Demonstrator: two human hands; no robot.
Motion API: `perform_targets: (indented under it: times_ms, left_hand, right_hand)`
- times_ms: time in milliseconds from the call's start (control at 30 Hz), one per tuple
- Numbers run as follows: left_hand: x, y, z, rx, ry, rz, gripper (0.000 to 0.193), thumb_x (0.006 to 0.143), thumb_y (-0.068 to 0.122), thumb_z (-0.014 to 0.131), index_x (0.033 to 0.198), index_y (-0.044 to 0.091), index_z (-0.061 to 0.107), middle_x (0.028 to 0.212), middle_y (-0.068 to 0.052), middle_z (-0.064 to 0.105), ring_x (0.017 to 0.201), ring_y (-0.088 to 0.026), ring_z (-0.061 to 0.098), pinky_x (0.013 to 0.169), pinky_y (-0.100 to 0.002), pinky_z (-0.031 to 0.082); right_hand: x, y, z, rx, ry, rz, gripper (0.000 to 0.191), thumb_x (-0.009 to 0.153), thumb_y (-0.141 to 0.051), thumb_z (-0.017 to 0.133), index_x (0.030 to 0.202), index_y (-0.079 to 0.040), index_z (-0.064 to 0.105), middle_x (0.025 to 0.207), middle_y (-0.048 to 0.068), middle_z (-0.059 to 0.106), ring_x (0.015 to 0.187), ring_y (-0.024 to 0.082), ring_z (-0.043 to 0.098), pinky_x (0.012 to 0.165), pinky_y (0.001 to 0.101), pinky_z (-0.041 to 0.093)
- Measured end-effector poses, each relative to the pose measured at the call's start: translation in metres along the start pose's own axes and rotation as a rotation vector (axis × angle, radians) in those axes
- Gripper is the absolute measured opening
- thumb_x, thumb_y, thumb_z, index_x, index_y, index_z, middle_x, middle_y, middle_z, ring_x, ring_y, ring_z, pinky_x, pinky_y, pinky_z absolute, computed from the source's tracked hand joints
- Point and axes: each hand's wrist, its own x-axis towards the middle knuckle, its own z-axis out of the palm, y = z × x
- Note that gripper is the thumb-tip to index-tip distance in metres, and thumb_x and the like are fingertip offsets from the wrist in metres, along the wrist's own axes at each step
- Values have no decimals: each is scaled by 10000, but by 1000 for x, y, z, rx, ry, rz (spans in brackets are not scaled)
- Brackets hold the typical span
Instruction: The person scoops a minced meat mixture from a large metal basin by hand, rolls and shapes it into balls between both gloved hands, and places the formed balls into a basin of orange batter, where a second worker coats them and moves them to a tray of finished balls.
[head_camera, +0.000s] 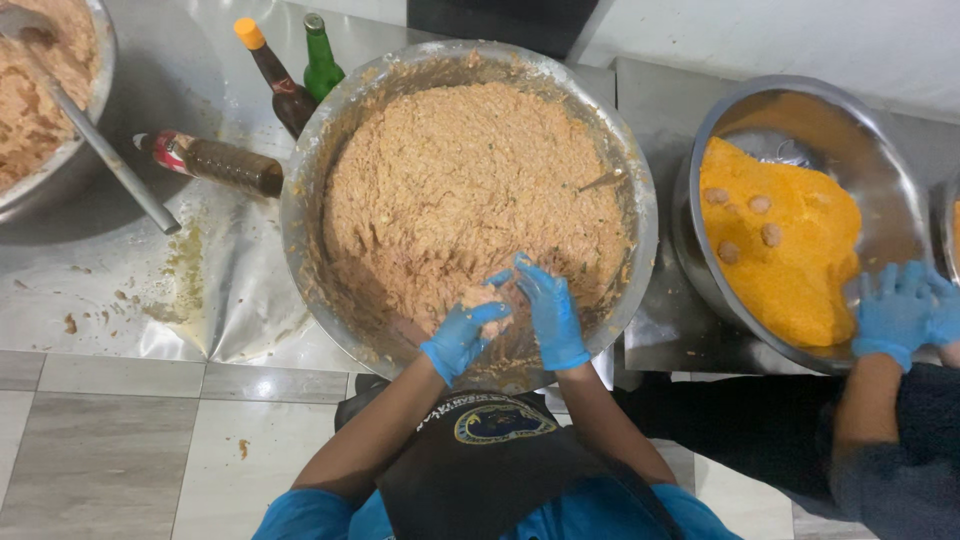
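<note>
Blue-gloved left hand (462, 338) and right hand (549, 312) cup a meat-mixture lump (483, 297) over the steel bowl (300, 215) — fingers curled closed around it; roll gently, evenly.

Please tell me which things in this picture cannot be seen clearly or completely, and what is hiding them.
- Lump between the left hand and right hand: head view, mostly covered by the gloved fingers.
- Left bowl: cut off by the frame's left and top edges.
- Co-worker's gloved hands: cut off by the right edge; whatever they hold is hidden.
- Bottle labels: too small and blurred.
- Bottom of the big bowl: buried under the mixture.
</note>
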Motion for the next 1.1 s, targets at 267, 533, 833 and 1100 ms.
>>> perform_targets:
  times_ms: [267,533,833,1100]
  left_hand:
    - [1,-5,-5,44,124,-92,327,865,-29,710,1183,25,653,1028,-66,700,910,-190,709,795,-337,610]
    - [2,-11,-10,378,146,-129,401,820,41,797,1199,8,670,1031,-64,745,900,-169,712,723,-298,570]
    - [-1,-7,-5,317,51,-312,306,834,-15,779,1118,-8,666,955,-113,722,816,-211,737,669,-330,584]
    - [7,-20,-6,86,-10,-383,261,842,-78,733,1066,38,665,971,-106,721,877,-242,752,810,-393,637]
  right_hand:
    - [2,-9,-12,122,56,35,772,1042,-637,390,1425,16,543,1602,214,439,1521,344,380,1265,510,269]
    - [0,-7,-11,128,24,53,749,1046,-635,398,1412,-2,558,1615,219,423,1528,363,371,1275,515,267]
    - [7,0,0,160,-19,229,820,976,-686,355,1408,-25,579,1538,173,523,1478,327,428,1218,511,324]
    - [13,6,18,96,-52,824,975,999,-759,287,1371,69,643,1144,176,722,967,288,623,896,399,518]
